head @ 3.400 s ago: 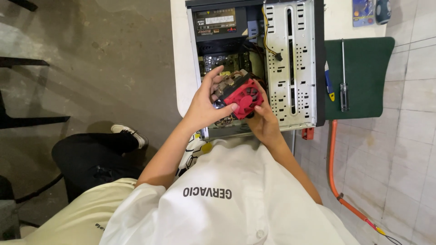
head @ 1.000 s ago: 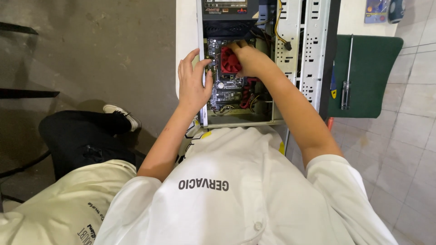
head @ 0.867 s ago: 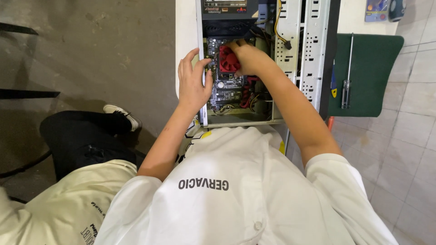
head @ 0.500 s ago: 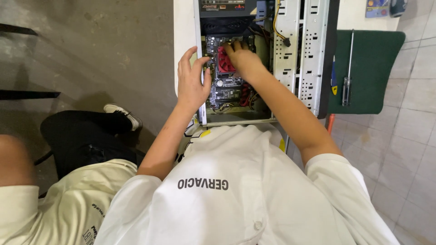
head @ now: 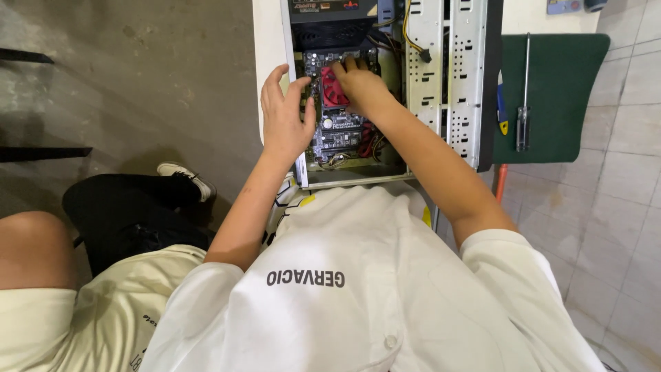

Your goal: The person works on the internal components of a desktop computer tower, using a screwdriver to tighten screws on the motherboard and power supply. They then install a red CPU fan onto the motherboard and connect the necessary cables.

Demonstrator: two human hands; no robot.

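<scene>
**Both hands inside an open computer case**

Grey concrete floor lies to the left and pale tiles to the right, with a white tabletop (head: 270,27) at the top of the view carrying an open computer case (head: 454,83) laid on its side. Inside it sits the motherboard (head: 337,131), and on that a red cooler fan (head: 332,88).

The right hand (head: 361,86) is pressed over the fan, fingers curled on its far edge (whether it grips the fan or only rests on it cannot be told). The left hand (head: 284,120) is spread open, fingers apart, braced on the case's left wall just beside the board and holding nothing.

To the right of the case a green mat (head: 558,103) holds a long screwdriver (head: 525,96) and a smaller blue and yellow tool (head: 502,114), both well apart from the hands.

Risks, as a judgement: uneven pressure from the right hand could seat the fan crooked or flex the board; loose red cables (head: 368,138) just beside the fan could get pinched; the bare metal edge under the left hand could nick a finger.
</scene>
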